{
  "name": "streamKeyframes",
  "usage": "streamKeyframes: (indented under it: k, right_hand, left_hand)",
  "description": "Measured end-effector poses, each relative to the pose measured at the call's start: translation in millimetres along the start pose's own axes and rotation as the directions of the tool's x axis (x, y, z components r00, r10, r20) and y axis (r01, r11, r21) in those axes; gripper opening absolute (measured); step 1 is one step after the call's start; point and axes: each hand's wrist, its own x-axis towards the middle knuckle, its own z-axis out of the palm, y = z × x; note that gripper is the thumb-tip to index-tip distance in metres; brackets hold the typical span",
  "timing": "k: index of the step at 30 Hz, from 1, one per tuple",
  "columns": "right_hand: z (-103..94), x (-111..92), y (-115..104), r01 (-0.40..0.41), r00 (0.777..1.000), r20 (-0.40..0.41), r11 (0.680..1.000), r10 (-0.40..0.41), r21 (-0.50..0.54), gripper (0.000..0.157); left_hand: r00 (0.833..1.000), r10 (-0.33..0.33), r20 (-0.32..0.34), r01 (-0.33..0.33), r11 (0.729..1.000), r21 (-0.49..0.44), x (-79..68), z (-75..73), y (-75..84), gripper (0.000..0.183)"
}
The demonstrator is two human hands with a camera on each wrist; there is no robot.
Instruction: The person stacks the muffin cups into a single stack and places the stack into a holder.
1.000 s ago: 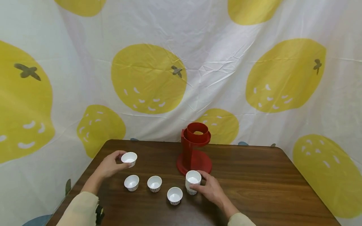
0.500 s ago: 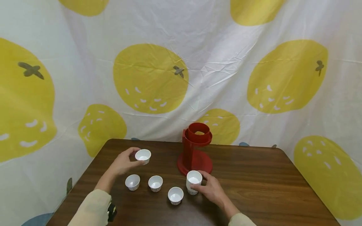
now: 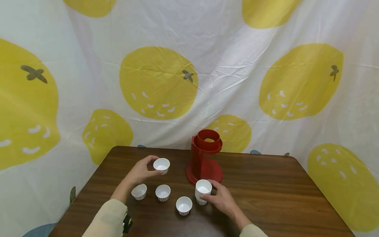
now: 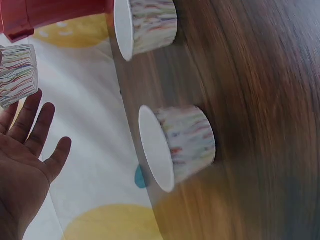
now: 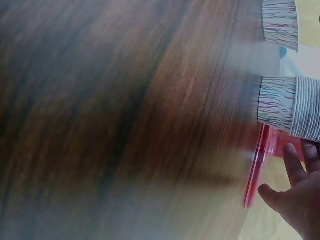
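In the head view my left hand (image 3: 142, 171) pinches a white paper baking cup (image 3: 161, 163) by its side, between thumb and fingers, above the table. The left wrist view shows coloured wavy lines on that cup's outer wall (image 4: 19, 75). My right hand (image 3: 222, 199) holds a stack of the same baking cups (image 3: 202, 195), thumb in front and fingers behind. The stack stands upright on the table, its layered rims visible in the right wrist view (image 5: 306, 107). Three single baking cups stand mouth up between the hands: left (image 3: 139, 192), middle (image 3: 163, 193) and right (image 3: 184, 206).
A red stand (image 3: 196, 164) with a round base and a ring-shaped holder on top stands behind the stack. Under everything lies a dark wooden table (image 3: 266, 191). A white cloth (image 3: 219, 82) printed with lemons hangs behind it.
My left hand has carried its baking cup rightward, from above the left cup to behind the middle one. The right hand keeps its hold on the stack in place.
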Motion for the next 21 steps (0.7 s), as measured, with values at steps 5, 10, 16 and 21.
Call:
streamKeyframes:
  k: [5,10,16,21]
  right_hand:
    - [-0.5,-0.1,0.1,-0.001,1.0,0.007,1.0,0.001,-0.006,0.064]
    - [-0.3,0.0,-0.5,-0.004,1.0,0.008,1.0,0.004,-0.014,0.065]
    - [-0.5,0.5,-0.1,0.008,1.0,0.002,1.0,-0.008,-0.01,0.064]
    - [-0.6,0.8,0.4,0.009,1.0,0.007,1.0,-0.009,-0.01,0.064]
  left_hand:
    - [1.0,0.008,0.01,-0.008,1.0,0.001,5.5,11.9,6.9,0.057]
    - [0.999,0.018,0.027,-0.018,1.0,-0.001,9.5,22.0,17.4,0.058]
    - [0.997,0.055,0.055,-0.055,0.998,-0.016,14.1,33.4,27.4,0.056]
    - [0.992,0.1,0.083,-0.098,0.995,-0.022,18.0,43.2,32.3,0.056]
